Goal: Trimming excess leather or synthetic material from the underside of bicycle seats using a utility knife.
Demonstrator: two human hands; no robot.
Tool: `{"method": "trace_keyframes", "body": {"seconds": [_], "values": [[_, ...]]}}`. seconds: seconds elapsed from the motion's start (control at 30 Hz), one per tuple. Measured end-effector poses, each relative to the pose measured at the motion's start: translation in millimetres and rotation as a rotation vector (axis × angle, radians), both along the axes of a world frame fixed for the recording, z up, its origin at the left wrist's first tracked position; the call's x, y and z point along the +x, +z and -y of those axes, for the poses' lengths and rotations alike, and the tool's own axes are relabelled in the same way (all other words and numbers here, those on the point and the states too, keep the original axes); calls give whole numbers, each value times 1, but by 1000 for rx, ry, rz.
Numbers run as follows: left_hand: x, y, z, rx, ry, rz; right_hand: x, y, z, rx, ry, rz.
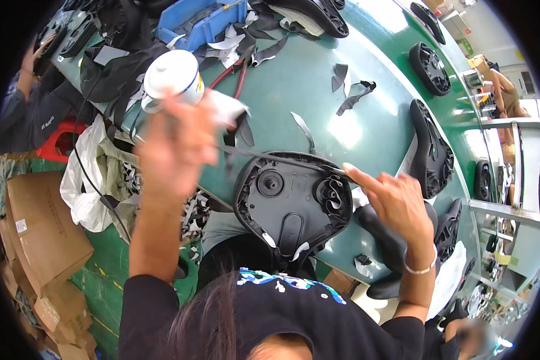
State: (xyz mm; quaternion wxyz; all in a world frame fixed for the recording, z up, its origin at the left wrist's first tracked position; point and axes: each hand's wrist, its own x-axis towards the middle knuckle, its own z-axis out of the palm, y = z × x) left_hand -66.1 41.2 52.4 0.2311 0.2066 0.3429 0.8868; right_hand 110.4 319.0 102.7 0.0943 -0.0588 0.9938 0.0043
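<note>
The left hand (177,147) is raised above the near edge of the green surface (300,90), forearm upright, and it is smeared by motion; its fingers look curled around the end of a thin dark strip (264,157), though the blur hides the exact grip. The strip runs taut from that hand across the top rim of the black saddle (294,201) to the right hand (396,201). The right hand is bent at the wrist, index finger stretched out and its tip pressed on the strip at the saddle's upper right rim, the other fingers folded in; a pale bangle (420,269) circles the wrist.

The saddle lies underside up at the near edge of the surface, between the two hands. Beyond the saddle, behind the left hand, stands a white mug (173,75) with a lid, and red-handled pliers (234,75) lie beside it. A blue tray (201,21) sits farther back. Dark offcuts (354,96) are scattered beyond the saddle. More black saddles (429,156) line the surface to its right. Left of the saddle, on the floor, are brown cardboard boxes (42,228) with a small white label, and a white plastic bag (87,180).
</note>
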Motion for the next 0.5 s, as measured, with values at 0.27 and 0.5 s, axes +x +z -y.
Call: {"method": "trace_keyframes", "body": {"seconds": [0.27,0.5], "values": [[-24,12,-62,-1145,-309,-1521,49,4,37,-35,-308,37],[14,-15,-135,-341,-751,-374,66,-18,21,-57,-263,-46]]}}
